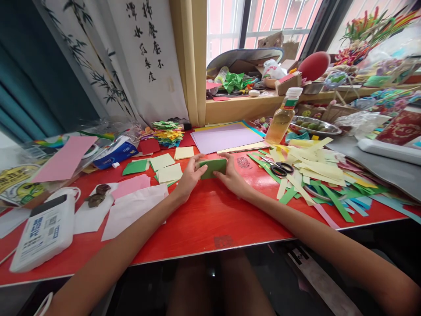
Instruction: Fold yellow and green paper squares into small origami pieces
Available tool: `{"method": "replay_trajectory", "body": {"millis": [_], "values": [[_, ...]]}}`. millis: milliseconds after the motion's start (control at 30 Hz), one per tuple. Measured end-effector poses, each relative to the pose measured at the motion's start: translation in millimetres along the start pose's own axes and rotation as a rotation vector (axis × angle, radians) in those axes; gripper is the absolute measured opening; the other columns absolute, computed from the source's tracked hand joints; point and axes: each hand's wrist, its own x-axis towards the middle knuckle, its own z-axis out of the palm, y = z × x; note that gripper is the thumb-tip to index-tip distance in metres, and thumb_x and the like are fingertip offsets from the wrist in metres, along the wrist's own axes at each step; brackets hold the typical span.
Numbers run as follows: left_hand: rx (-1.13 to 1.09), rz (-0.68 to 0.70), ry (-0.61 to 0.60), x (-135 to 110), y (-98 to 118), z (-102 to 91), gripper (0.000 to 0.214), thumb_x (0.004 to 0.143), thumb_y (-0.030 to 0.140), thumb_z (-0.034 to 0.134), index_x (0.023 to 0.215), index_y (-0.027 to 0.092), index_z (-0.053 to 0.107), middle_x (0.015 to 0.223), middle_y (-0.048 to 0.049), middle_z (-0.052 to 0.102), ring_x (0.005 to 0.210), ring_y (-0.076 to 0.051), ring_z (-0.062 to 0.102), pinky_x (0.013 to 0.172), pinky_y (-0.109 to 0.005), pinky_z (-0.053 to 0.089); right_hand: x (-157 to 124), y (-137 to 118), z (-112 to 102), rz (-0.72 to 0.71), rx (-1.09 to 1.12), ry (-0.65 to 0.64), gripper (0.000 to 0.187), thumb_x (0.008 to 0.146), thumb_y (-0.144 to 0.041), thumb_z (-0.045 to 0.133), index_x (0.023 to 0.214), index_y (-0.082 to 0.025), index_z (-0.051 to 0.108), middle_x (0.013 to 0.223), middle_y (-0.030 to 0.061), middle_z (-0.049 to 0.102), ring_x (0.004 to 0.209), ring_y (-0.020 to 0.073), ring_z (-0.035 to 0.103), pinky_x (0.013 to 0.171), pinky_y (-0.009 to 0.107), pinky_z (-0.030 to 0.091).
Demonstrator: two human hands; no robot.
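Observation:
Between my two hands I hold a small piece of green paper (213, 168) above the middle of the red table. My left hand (193, 175) pinches its left end with the thumb on the near face. At the other end, my right hand (232, 176) grips it the same way; the fingers behind the paper are partly hidden. Left of my hands lie pale yellow paper squares (169, 173) and a green square (135, 166). Black-handled scissors (281, 169) rest to the right, beside a heap of cut paper strips (315, 169).
A bottle of amber liquid (282, 118) stands at the back right, near a metal dish (315, 126). Lilac paper sheets (226, 137) lie behind my hands. A stack of folded papers (167, 134), a blue tissue pack (116, 152) and a white box (46, 232) are on the left.

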Motion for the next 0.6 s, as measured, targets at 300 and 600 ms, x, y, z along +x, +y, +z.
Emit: {"method": "replay_trajectory", "body": {"millis": [300,600], "values": [[0.190,0.079,-0.073,-1,-8,8.2,0.044,0.078,0.015,0.047,0.121,0.022,0.039,0.119,-0.0056,0.050,0.117,-0.018,0.042,0.100,-0.034,0.032,-3,-3,5,-0.013,-0.011,-0.124,0.054,0.081,-0.015,0.043,0.127,-0.021,0.016,0.106,0.0076,0.048,0.101,0.0168,0.050,0.094,0.038,0.036],[0.110,-0.003,0.058,3,-10,-4.2,0.027,0.078,0.023,0.049,0.104,0.018,0.055,0.094,-0.0034,0.062,0.085,-0.019,0.057,0.074,-0.031,0.046,3,-1,1,0.121,0.082,-0.175,0.018,0.082,-0.022,0.045,0.100,-0.020,0.042,0.088,0.0043,0.057,0.081,0.0181,0.059,0.074,0.038,0.051]]}}
